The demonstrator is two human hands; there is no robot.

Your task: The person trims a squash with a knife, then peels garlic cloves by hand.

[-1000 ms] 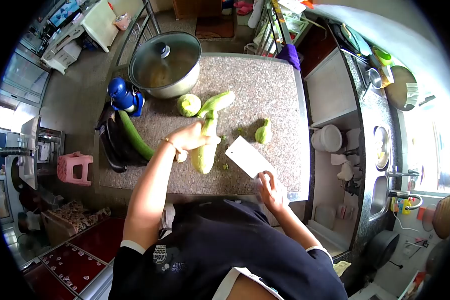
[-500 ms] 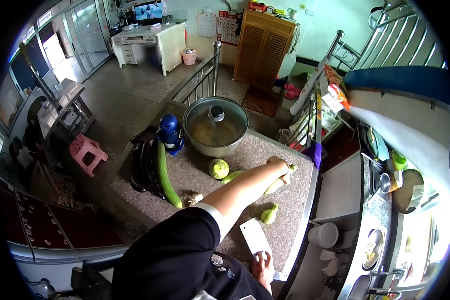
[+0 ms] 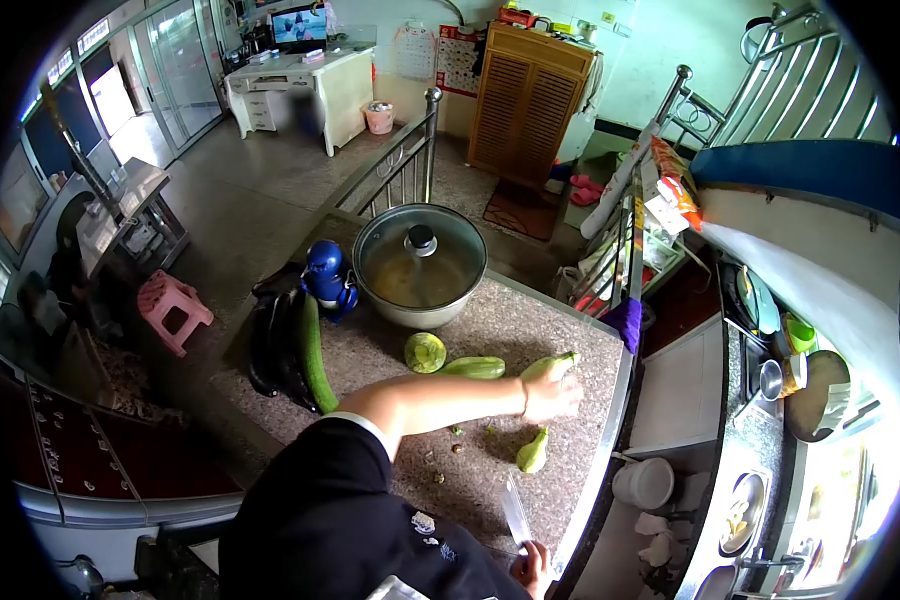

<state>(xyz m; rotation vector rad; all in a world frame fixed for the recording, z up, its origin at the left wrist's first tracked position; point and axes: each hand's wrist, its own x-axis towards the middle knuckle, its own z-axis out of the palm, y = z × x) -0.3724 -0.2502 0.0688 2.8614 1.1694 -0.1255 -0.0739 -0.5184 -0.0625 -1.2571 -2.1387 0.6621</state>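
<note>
Eggplants (image 3: 268, 350), dark and whole, lie at the left of the stone-topped desk (image 3: 365, 355), a long green cucumber (image 3: 314, 350) beside them, then a blue bottle (image 3: 325, 265) and a pot (image 3: 420, 270) under its glass lid. Next come a round squash (image 3: 425, 353), small trimmings (image 3: 457, 449) and a pale zucchini (image 3: 475, 368). Some trimming seems done; no slices show, and the squashes look unsliced. Near the front edge, the right hand (image 3: 533, 568) is curled round the handle of a cleaver (image 3: 515, 512), its blade near a small squash (image 3: 532, 455). Farther right, the left hand (image 3: 553, 397) is at a second zucchini (image 3: 548, 368); its fingers blur, so whether they grip it I cannot tell.
</note>
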